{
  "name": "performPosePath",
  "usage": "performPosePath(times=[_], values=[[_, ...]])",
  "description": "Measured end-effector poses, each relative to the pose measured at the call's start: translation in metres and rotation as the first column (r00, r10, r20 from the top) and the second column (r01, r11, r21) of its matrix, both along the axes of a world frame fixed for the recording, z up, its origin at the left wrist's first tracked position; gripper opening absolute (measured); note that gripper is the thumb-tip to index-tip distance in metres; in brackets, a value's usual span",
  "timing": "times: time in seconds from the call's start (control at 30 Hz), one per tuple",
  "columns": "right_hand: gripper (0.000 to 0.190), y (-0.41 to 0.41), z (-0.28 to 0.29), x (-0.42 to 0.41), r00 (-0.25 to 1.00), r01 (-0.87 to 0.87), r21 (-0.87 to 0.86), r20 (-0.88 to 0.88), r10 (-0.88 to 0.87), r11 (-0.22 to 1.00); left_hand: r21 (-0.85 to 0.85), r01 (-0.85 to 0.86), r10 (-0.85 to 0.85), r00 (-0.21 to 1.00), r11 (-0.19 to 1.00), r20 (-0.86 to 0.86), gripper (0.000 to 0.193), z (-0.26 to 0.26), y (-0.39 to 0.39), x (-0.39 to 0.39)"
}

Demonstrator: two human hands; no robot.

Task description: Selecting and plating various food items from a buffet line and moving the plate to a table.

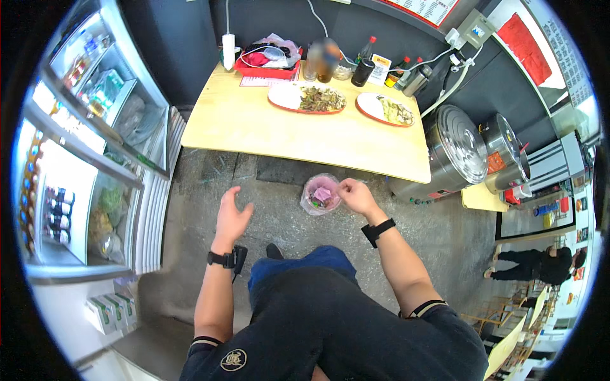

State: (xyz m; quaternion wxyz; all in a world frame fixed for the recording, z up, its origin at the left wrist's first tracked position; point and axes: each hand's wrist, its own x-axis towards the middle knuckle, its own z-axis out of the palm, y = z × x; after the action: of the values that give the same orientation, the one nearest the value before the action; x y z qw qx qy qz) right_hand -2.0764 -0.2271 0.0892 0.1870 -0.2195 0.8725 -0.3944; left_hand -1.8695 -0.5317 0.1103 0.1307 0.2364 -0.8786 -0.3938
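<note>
My left hand (233, 215) is over the floor, thumb and fingers spread, with nothing in it. My right hand (355, 195) is at the right rim of a lined waste bin (309, 202), its fingers bent and thumb close to them; whether something small is pinched there cannot be told. Inside the bin lies crumpled pinkish rubbish (322, 194). Beyond both hands stands a light wooden table (286, 135). On it are an oval plate of cooked food (323, 98) and, to its right, a smaller oval plate (394, 112) with pale food.
A red basket (269, 71), bottles and a black cylindrical container (363, 72) line the table's back. Large lidded metal pots (457, 143) stand at the right. A glass-door refrigerator (95, 143) is at the left. A person (538, 265) stands far right near tables and chairs.
</note>
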Motion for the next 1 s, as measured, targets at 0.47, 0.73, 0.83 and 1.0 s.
performPosePath(times=[0.47,0.73,0.83,1.0], values=[[0.014,-0.111,-0.127,-0.271,0.450,0.802,-0.253,0.852,-0.269,0.540,0.716,-0.363,0.133,0.925,0.596,0.357,0.050,-0.067,-0.137,-0.280],[0.005,-0.137,-0.156,-0.337,0.355,0.813,-0.085,0.857,-0.374,0.577,0.620,-0.353,0.092,0.906,0.701,0.412,0.049,-0.118,-0.162,-0.449],[0.011,-0.145,-0.168,-0.341,0.349,0.819,-0.080,0.856,-0.381,0.568,0.220,-0.027,-0.065,0.914,0.975,0.400,0.040,-0.154,-0.181,-0.473],[0.014,-0.150,-0.166,-0.345,0.307,0.874,-0.070,0.847,-0.434,0.481,0.137,-0.036,-0.027,0.901,0.990,0.432,0.036,-0.169,-0.177,-0.481]])
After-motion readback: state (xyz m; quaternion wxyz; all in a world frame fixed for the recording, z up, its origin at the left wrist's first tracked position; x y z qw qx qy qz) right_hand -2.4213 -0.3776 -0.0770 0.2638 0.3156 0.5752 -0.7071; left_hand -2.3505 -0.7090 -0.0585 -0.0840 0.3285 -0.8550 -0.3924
